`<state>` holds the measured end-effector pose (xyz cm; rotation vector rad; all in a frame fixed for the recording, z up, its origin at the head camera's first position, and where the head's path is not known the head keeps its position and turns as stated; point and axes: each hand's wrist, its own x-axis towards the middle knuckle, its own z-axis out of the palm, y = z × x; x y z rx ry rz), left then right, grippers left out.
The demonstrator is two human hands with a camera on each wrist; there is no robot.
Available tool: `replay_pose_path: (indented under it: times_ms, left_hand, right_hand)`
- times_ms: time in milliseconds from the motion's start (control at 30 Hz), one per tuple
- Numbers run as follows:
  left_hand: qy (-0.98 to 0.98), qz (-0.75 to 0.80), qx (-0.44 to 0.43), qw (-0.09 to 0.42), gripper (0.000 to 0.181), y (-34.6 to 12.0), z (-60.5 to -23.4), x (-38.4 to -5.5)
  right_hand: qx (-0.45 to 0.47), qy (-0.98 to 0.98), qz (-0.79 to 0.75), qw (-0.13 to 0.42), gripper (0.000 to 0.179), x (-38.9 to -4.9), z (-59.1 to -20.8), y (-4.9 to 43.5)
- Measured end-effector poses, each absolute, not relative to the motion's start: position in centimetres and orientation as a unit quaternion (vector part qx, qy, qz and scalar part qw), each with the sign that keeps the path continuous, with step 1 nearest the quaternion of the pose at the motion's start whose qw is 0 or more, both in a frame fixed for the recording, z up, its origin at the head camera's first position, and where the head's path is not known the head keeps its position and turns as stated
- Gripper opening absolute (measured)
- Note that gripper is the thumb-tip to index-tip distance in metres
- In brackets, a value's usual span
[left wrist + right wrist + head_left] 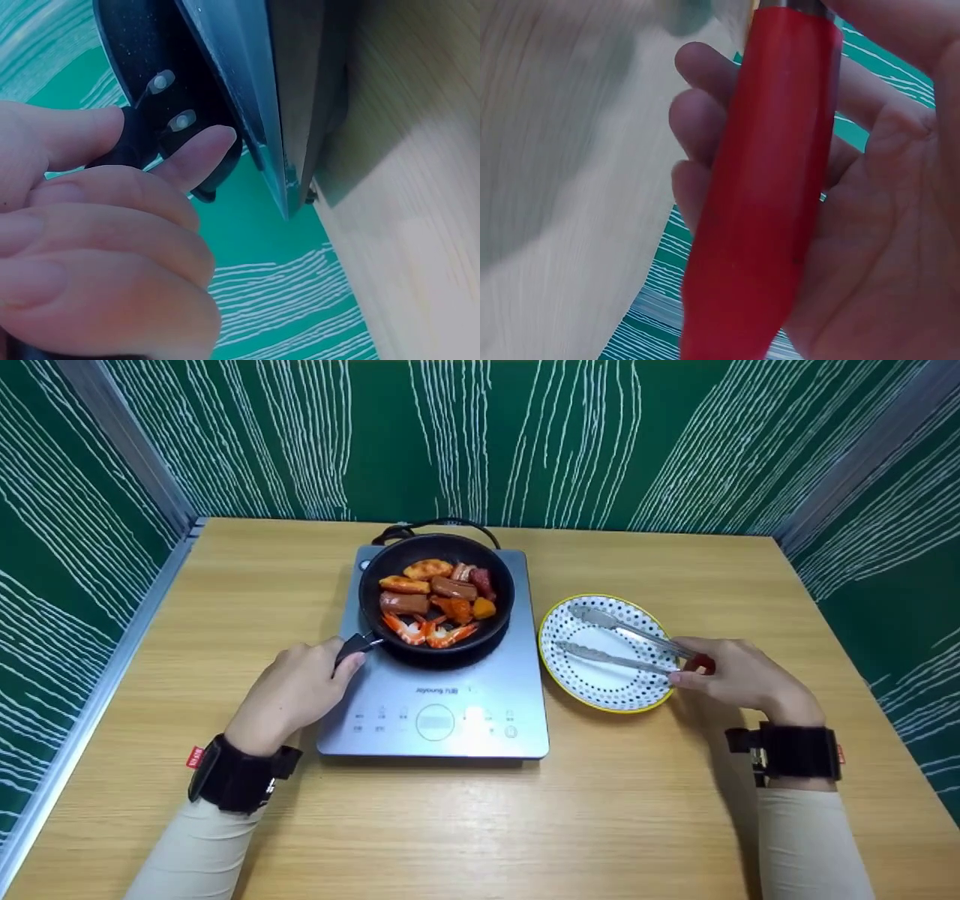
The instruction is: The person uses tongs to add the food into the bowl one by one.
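Note:
My left hand (296, 690) grips the black handle (349, 649) of a frying pan (501, 577), thumb laid along it. In the pan lie sausage pieces (454, 588), orange-and-white shrimp (450, 636), golden oval pieces (428, 569) and other bits of food. The left wrist view shows fingers curled at the handle, near the pan's underside (150, 45). My right hand (742, 675) holds metal tongs (616, 659) by their red grip (769, 157). Both tong arms are spread, their tips over a white dotted plate (600, 701) with a yellow rim.
The pan stands on a silver induction cooker (480, 682) with a control panel at its near side. A black cord (469, 522) runs behind it. Green panels (525, 442) with white lines border the wooden table (450, 825) at the back and sides.

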<state>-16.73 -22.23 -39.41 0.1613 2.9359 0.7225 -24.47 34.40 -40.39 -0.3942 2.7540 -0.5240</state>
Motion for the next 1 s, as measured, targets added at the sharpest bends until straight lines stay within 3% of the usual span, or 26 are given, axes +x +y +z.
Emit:
replay_pose_path:
  times_ms: [500, 1000]
  left_hand:
    - [0.967, 0.243, 0.049, 0.064, 0.036, -22.12, -39.34, -16.66]
    - [0.968, 0.237, 0.055, 0.058, 0.036, -22.12, -39.24, -16.57]
  right_hand:
    - [-0.158, 0.956, -0.195, 0.149, 0.078, -24.65, -40.4, 34.25]
    - [-0.16, 0.955, -0.209, 0.134, 0.073, -24.39, -40.13, 33.94]
